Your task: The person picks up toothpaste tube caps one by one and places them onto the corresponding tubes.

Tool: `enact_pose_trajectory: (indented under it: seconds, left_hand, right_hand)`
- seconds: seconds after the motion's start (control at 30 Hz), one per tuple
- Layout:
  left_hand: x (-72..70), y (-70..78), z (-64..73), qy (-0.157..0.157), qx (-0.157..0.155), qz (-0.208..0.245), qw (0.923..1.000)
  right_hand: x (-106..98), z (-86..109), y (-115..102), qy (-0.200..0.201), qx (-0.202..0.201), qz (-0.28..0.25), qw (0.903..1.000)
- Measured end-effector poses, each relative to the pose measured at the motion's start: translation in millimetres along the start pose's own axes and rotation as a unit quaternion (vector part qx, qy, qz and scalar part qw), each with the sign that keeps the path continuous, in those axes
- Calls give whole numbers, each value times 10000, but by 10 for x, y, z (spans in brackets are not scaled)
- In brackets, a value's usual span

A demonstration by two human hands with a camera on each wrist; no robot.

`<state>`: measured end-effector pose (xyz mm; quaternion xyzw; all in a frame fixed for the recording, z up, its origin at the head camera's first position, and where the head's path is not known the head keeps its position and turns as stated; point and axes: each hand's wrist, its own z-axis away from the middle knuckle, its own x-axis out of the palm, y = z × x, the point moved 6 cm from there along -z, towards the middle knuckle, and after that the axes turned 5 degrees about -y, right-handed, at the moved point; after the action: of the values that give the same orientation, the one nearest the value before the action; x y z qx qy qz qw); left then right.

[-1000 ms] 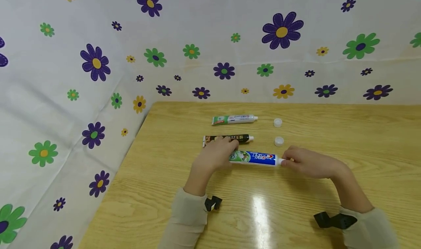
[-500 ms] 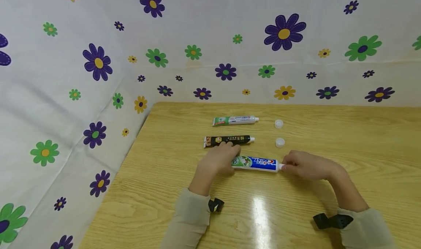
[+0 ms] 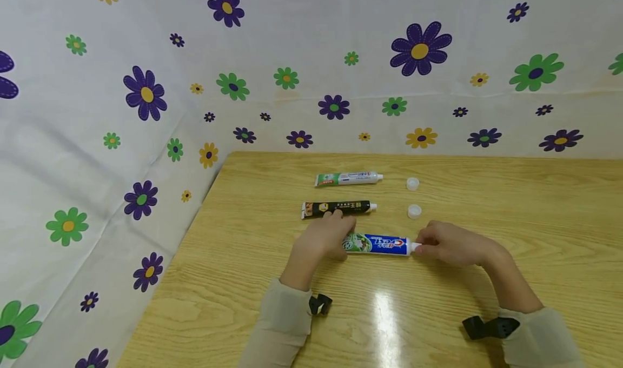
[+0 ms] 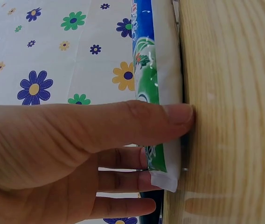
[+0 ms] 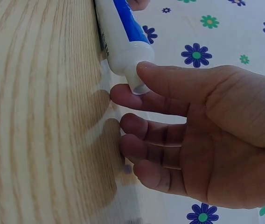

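Observation:
A blue, green and white toothpaste tube [image 3: 382, 244] lies crosswise near the table's middle, its printed side up. My left hand [image 3: 323, 238] grips its flat tail end; in the left wrist view the thumb [image 4: 137, 122] crosses the near side and the fingers reach behind. At the other end, my right hand [image 3: 457, 243] pinches the narrow white tip [image 5: 135, 80] between thumb and index finger, the other fingers loosely bent. Just beyond the left fingers lies a black toothpaste tube [image 3: 348, 208], partly overlapped by them.
Farther back lies a white and green toothpaste tube [image 3: 350, 179], its bare nozzle to the right. Two white caps [image 3: 412, 184] stand in a column right of the two back tubes. A flowered cloth [image 3: 311, 65] borders the wooden table [image 3: 233, 222] behind and at left.
Both hands have brought the blue tube slightly nearer to me, away from the black tube. The grip at each end looks the same, and the view has shifted a little.

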<state>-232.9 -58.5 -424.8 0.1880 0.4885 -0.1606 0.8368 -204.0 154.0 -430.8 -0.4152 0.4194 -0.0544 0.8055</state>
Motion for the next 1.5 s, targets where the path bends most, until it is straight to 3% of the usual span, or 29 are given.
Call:
enact_pose_trajectory:
  seconds: [0.3, 0.7, 0.87, 1.2, 1.5]
  left_hand:
    - [4, 19, 13, 63, -19, 92, 9999]
    - [-62, 73, 33, 205, -304, -148, 9992]
    - [-78, 82, 24, 303, -289, -250, 9988]
    - [-80, 99, 27, 348, -101, -633, 9973]
    - [-1, 76, 12, 275, -126, -582, 9978]
  right_hand:
    - [-6, 21, -3, 74, 73, -118, 9999]
    - [-36, -20, 15, 292, -44, -158, 9994]
    - [-46, -51, 13, 348, 14, -101, 9993]
    - [-50, -68, -35, 491, 553, 333, 9967]
    - [-11, -35, -10, 248, 118, 85, 9996]
